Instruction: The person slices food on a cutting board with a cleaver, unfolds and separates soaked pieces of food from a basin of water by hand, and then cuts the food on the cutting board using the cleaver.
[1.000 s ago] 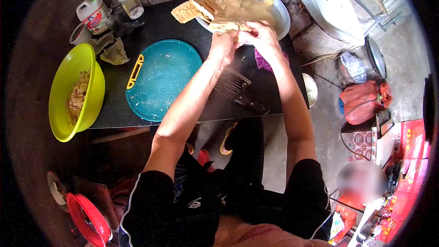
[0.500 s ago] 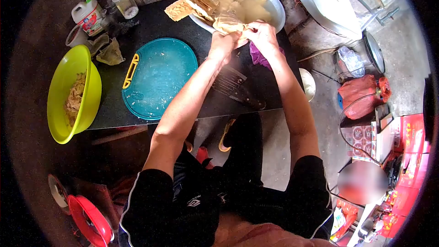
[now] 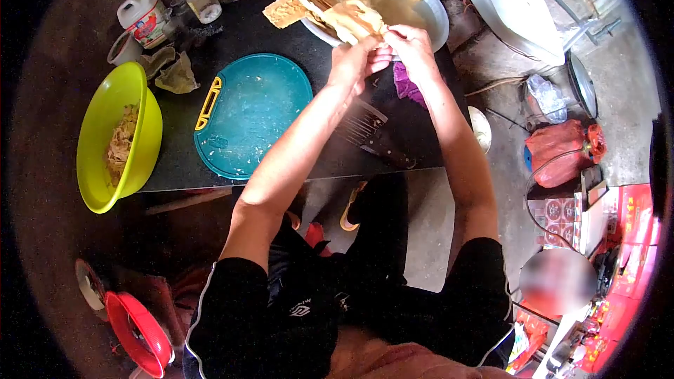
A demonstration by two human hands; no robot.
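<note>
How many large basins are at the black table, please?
2: the yellow-green basin at the left end of the table, and the metal basin at its far right. None seems hidden.

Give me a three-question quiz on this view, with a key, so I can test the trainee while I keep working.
1. What do the fingers of the right hand pinch near the metal basin?
2. True or false: the yellow-green bowl holds a light brown mass.
3. Which hand is nearer the teal cutting board: left or right?

Key:
1. A tan sheet.
2. True.
3. The left hand.
</note>
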